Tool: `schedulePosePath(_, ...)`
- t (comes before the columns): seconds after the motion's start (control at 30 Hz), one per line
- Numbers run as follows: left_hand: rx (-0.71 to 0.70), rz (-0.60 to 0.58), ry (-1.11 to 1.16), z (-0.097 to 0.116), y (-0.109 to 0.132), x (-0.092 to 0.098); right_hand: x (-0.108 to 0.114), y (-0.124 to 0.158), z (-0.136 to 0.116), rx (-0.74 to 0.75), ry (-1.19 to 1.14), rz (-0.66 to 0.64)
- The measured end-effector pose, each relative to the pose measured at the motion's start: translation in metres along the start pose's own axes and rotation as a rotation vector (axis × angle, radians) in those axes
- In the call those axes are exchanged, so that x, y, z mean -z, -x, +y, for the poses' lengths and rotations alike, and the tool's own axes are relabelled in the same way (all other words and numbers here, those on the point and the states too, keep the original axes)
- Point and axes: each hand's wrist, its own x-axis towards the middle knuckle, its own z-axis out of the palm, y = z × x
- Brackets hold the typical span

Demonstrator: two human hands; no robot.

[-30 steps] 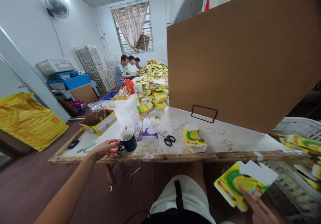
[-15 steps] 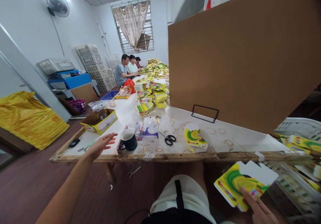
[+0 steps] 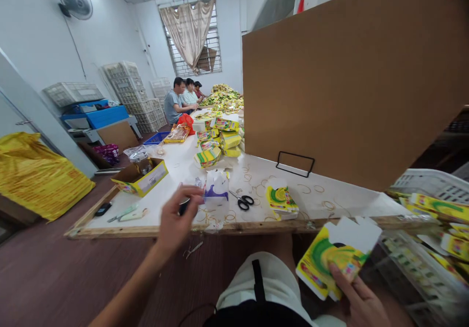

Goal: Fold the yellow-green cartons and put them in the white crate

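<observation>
Now has the left hand point(image 3: 178, 219) further to the right than a moment ago, no more beside the dark mug point(image 3: 184, 205) but in front of it, and has pulled the right hand point(image 3: 357, 297) with its flat box point(image 3: 331, 258) a bit to the left. Holds the left hand up by the near edge of the table point(image 3: 120, 229), fingers bent and close to the thumb. Hides most of the mug behind that hand, so cannot tell if touching it or holding anything. Grips the flat box in the right hand, low down and near the lap, thumb on the front, fingers tucked behind. Has yellow and green swirls on that box, and a white flap at the top. Just right of the left hand: a white and purple tissue pack point(image 3: 216, 192), then black scissors point(image 3: 242, 201), then a small pile of yellow and green cards point(image 3: 281, 201). All around these, thin rubber bands point(image 3: 329, 204) on the table top. Left of the left hand and further off, an open cardboard box point(image 3: 141, 178). Above the right hand, a big brown board point(image 3: 348, 82) standing up on the table. Right of the right hand, white crates point(image 3: 432, 185) with more yellow cards. Far off past the left hand, people point(image 3: 179, 104) sitting at the long table.
</observation>
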Motion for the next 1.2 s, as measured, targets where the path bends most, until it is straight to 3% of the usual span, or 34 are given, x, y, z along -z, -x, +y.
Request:
schedulePosePath(0.13, 0.098, -0.627, 0.278, 0.023, 0.047, -0.092, -0.017, 0.014, -0.037, -0.257, -0.350, -0.331)
schedulePosePath(0.2, 0.127, -0.805, 0.379, 0.024, 0.065, -0.130, -0.022, 0.018, -0.046, -0.241, -0.332, -0.403)
schedulePosePath(0.23, 0.140, -0.790, 0.399, 0.023, 0.071, -0.144, -0.024, 0.019, -0.048, -0.192, -0.250, -0.354)
schedulePosePath(0.33, 0.155, -0.748, 0.404, 0.019, 0.073, -0.167, -0.026, 0.016, -0.049, 0.064, 0.142, 0.063)
schedulePosePath(0.4, 0.141, -0.789, 0.369, 0.017, 0.068, -0.170, -0.026, 0.014, -0.048, 0.279, 0.364, 0.188)
schedulePosePath(0.5, 0.082, -0.876, 0.314, 0.016, 0.060, -0.166, -0.025, 0.013, -0.048, 0.466, 0.486, 0.004)
schedulePosePath(0.6, 0.053, -0.882, 0.353, 0.018, 0.058, -0.163, -0.026, 0.016, -0.050, 0.437, 0.421, -0.138)
schedulePosePath(0.8, 0.119, -0.889, 0.426, 0.020, 0.056, -0.162, -0.025, 0.018, -0.056, 0.372, 0.316, -0.019)
schedulePosePath(0.93, 0.130, -0.871, 0.437, 0.020, 0.053, -0.159, -0.023, 0.019, -0.057, 0.329, 0.280, -0.111)
schedulePosePath(1.03, 0.112, -0.879, 0.450, 0.021, 0.052, -0.157, -0.023, 0.019, -0.059, 0.327, 0.249, -0.083)
schedulePosePath(1.2, 0.123, -0.922, 0.413, 0.025, 0.051, -0.153, -0.021, 0.020, -0.065, 0.252, 0.168, -0.144)
